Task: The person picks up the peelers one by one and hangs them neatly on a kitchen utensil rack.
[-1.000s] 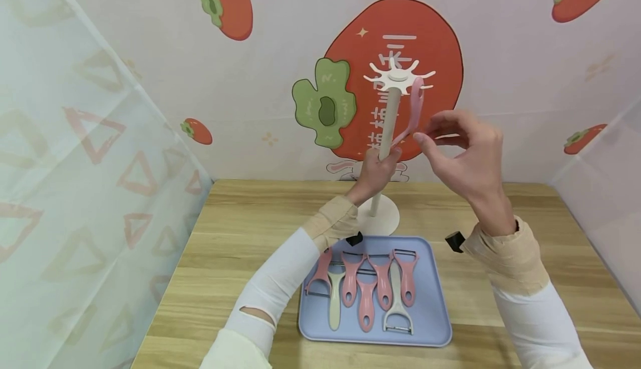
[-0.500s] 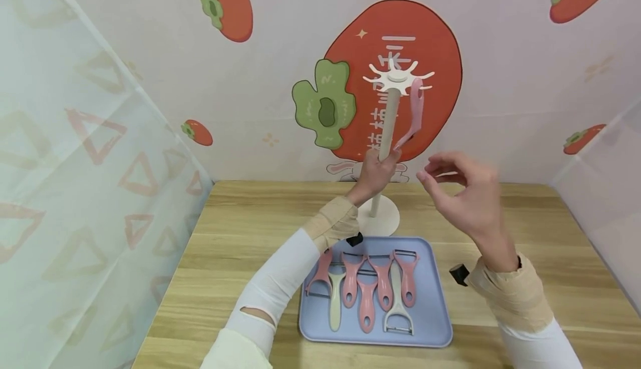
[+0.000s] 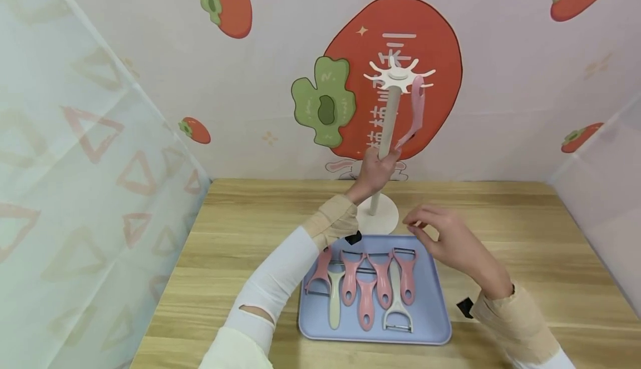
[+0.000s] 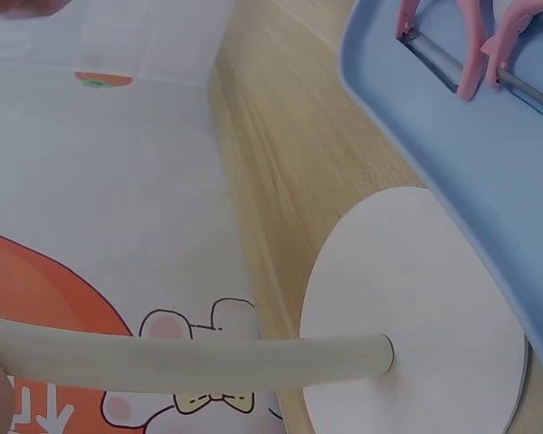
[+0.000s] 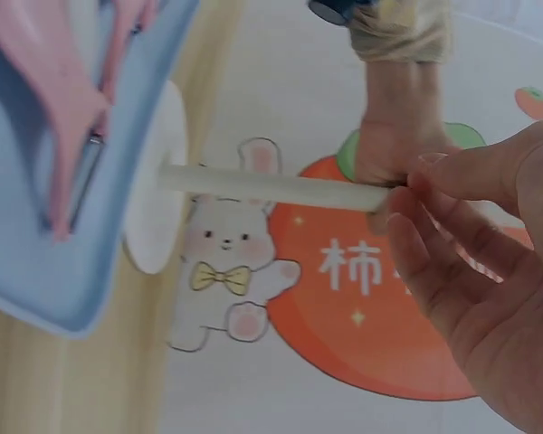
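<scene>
My left hand (image 3: pixel 374 174) grips the pole (image 3: pixel 389 118) of a white rack, whose round base (image 4: pixel 416 289) stands on the table behind the tray. A pink peeler (image 3: pixel 417 107) hangs by its handle hole from one hook of the rack's top (image 3: pixel 398 75); its lower end reaches down close to my left thumb. My right hand (image 3: pixel 445 241), loosely curled with nothing between thumb and fingers, is over the back right corner of the blue tray (image 3: pixel 435 324). Several pink peelers (image 3: pixel 366 305), a pale green peeler (image 3: pixel 334 302) and a whitish peeler (image 3: pixel 397 302) lie in it.
The wooden table (image 3: pixel 240 246) runs back to a wall cloth printed with persimmons (image 3: pixel 430 35) and a rabbit (image 5: pixel 226 235). Another printed cloth (image 3: pixel 100 191) hangs along the left side. The rack's base sits right at the tray's back edge.
My right hand has come down from beside the hanging peeler to the tray's back right corner. My left hand has stayed on the pole, and the peeler still hangs from its hook.
</scene>
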### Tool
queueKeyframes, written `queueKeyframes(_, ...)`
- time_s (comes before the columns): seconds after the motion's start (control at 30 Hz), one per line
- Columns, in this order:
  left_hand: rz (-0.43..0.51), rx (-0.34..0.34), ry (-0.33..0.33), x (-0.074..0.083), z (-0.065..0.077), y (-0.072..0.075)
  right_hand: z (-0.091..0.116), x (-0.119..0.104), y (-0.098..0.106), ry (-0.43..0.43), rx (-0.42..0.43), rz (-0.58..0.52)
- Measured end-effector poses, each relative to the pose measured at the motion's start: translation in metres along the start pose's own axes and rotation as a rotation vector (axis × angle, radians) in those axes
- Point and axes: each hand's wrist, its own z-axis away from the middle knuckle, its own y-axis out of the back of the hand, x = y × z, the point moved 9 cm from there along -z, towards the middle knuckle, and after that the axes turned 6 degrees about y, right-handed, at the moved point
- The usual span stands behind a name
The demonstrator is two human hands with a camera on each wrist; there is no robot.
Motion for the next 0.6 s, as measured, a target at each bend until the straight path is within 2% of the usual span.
queueKeyframes(0.2,0.026,-0.002,0.001,-0.001,0.001,-0.002,0.026,-0.008,-0.031,0.022,-0.121,-0.065)
queueKeyframes(0.4,0.004,0.007,-0.004,-0.001,0.001,-0.002,0.053,-0.005,-0.057,-0.054,-0.212,-0.074)
queueKeyframes(0.6,0.002,0.009,-0.006,0.000,0.001,0.000,0.066,-0.002,-0.071,-0.088,-0.287,-0.039)
